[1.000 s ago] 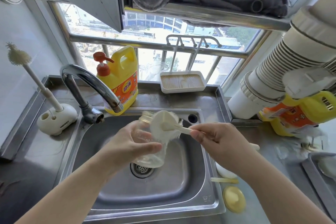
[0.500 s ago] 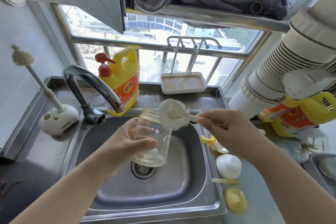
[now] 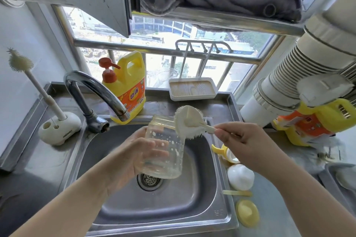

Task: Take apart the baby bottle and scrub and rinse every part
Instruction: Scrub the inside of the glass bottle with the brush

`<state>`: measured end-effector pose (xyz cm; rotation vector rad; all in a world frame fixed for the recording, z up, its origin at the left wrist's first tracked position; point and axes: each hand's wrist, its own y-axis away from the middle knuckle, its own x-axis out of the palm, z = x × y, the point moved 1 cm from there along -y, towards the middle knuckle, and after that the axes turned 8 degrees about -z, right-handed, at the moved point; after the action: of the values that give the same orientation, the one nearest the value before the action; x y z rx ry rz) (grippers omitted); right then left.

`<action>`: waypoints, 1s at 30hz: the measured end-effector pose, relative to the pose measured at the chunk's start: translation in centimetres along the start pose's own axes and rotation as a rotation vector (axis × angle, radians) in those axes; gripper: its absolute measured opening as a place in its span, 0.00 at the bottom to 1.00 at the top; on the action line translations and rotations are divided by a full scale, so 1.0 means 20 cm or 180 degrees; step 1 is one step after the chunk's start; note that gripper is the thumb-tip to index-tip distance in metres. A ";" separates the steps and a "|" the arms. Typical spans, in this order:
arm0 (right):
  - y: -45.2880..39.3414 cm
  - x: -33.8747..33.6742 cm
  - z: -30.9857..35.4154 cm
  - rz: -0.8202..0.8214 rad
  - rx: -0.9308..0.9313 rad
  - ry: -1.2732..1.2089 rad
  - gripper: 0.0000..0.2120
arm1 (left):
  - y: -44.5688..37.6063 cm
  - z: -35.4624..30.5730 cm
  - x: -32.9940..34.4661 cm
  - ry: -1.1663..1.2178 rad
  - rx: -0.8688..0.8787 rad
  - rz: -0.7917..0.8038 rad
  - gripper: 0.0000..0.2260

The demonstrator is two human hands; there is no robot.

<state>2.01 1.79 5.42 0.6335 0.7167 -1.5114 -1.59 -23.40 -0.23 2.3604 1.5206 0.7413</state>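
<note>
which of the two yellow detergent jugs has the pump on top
The yellow jug behind the faucet, upright with an orange-red pump. The other jug, at the far right, lies tipped over and shows no pump.

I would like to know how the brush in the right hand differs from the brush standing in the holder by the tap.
The held brush has a wide, round bristle head; the standing brush has a small narrow one. The held brush lies tilted at the bottle mouth in the right hand; the standing brush rests unheld in its holder. Both are cream-white.

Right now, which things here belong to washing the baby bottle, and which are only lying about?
In use: glass bottle in left hand; brush in right hand; sink; white cap; yellow lid.
Idle: detergent jug; spare brush; tray.
</note>
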 end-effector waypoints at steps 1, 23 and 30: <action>0.00 0.00 0.00 0.0013 0.0013 0.0002 0.08 | -0.01 0.00 0.01 0.0004 -0.0065 0.0061 0.25; -0.03 0.03 -0.04 0.0099 -0.0061 0.0340 0.08 | -0.02 -0.02 -0.02 -0.0371 0.0276 -0.0314 0.32; -0.05 0.10 0.04 0.0082 -0.0241 0.0103 0.06 | -0.02 -0.03 0.01 -0.0262 0.0256 -0.0095 0.26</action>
<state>0.88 0.02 4.49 0.6089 0.7841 -1.4463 -2.19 -23.11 0.02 2.3883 1.5752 0.5792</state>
